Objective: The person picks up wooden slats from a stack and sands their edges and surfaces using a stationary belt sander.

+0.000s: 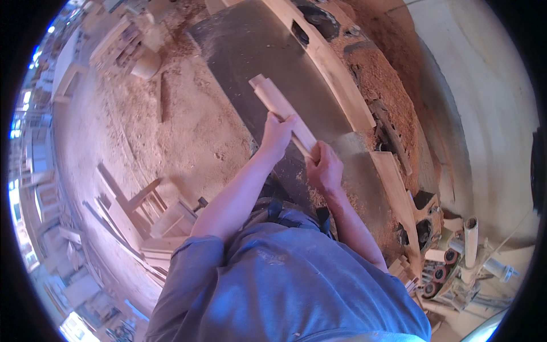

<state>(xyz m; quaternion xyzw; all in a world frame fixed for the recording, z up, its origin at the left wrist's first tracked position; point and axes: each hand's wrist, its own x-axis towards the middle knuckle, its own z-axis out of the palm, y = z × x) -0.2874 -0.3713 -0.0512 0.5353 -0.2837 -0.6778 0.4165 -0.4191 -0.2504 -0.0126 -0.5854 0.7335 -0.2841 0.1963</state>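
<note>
Between my two hands is a short length of light wood (282,108), its far end stepped like a tenon or a second strip lying on it; I cannot tell which. It slants from upper left to lower right above a dark, flat machine table (256,45). My left hand (277,134) wraps round the wood near its middle, fingers closed. At the near end my right hand (325,168) grips it, with the thumb side toward the wood. A long wooden fence (336,80) runs along the right side of the table.
Reddish shavings (384,80) are heaped behind the fence, around openings in the machine. Sawdust covers the floor (188,119) at left. Wooden offcuts (131,216) stand stacked at lower left. A bucket-like container (146,64) sits at upper left. Rollers and tubes (470,245) lie at lower right.
</note>
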